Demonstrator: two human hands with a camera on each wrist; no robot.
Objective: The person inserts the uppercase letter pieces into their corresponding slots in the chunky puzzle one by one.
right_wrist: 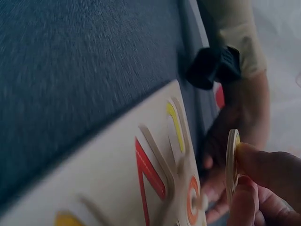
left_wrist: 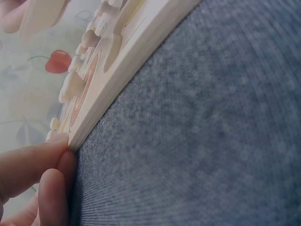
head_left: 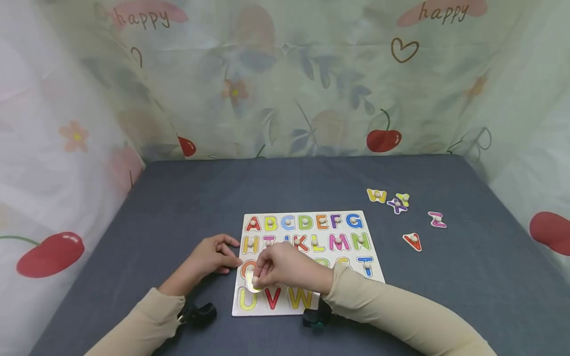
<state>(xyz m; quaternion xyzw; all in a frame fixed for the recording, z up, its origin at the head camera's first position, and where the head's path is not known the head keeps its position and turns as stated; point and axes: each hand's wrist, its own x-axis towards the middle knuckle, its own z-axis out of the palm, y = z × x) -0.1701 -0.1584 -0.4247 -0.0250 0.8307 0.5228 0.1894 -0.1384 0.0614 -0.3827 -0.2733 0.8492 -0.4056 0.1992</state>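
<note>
A wooden alphabet puzzle board (head_left: 285,310) lies flat on the dark cloth, its upper rows filled with knobbed letters. My right hand (head_left: 285,267) pinches a puzzle letter piece (head_left: 253,283) above the board's lower left, close over the yellow U recess (head_left: 248,299). In the right wrist view, thumb and finger hold this thin wooden piece (right_wrist: 231,162) edge-on, with a little yellow showing; its letter is hidden. The left hand (head_left: 213,254) rests beside the board, fingertips touching its left edge, as the left wrist view also shows at the board's side (left_wrist: 120,77).
Loose letters lie right of the board: a yellow W (head_left: 376,196), a yellow Y (head_left: 403,199), a purple X (head_left: 397,205), a pink Z (head_left: 437,219) and a red V (head_left: 412,242). A patterned curtain (head_left: 285,84) stands behind the table. Black wrist devices (head_left: 200,314) sit under both wrists.
</note>
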